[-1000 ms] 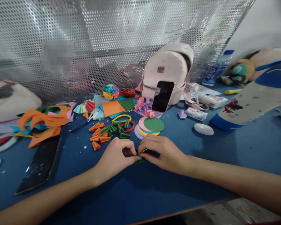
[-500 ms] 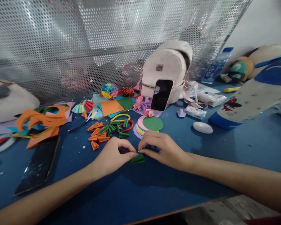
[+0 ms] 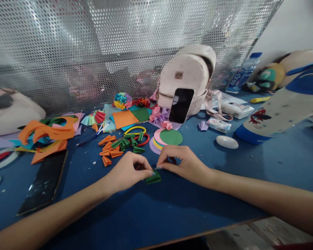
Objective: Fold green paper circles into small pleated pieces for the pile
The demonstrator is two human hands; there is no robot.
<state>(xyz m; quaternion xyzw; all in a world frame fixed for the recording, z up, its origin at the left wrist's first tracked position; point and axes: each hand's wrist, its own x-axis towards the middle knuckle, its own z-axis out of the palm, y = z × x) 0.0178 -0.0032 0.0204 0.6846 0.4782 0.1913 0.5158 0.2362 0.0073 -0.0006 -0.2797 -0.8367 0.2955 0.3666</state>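
A small folded piece of green paper (image 3: 153,177) is pinched between the thumb and fingers of my left hand (image 3: 129,170), just above the blue table. Just to the right, the thumb and forefinger of my right hand (image 3: 186,166) are closed together by the paper's upper corner; a tiny pale bit shows at these fingertips, too small to name. Beyond my hands lie folded green paper pieces (image 3: 125,141) and folded orange paper pieces (image 3: 111,147). A stack of round paper discs (image 3: 171,137), green and pink on top, sits behind my right hand.
A dark phone (image 3: 44,184) lies at left, under orange paper scraps (image 3: 48,130). Scissors (image 3: 138,131) with yellow and red handles lie among the folded pieces. Behind stand a white backpack (image 3: 184,71) and a leaning phone (image 3: 182,106). A large bottle (image 3: 273,111) stands at right.
My right hand has drawn slightly to the right, opening a small gap from my left fingertips. My left hand still pinches the green paper in about the same place.
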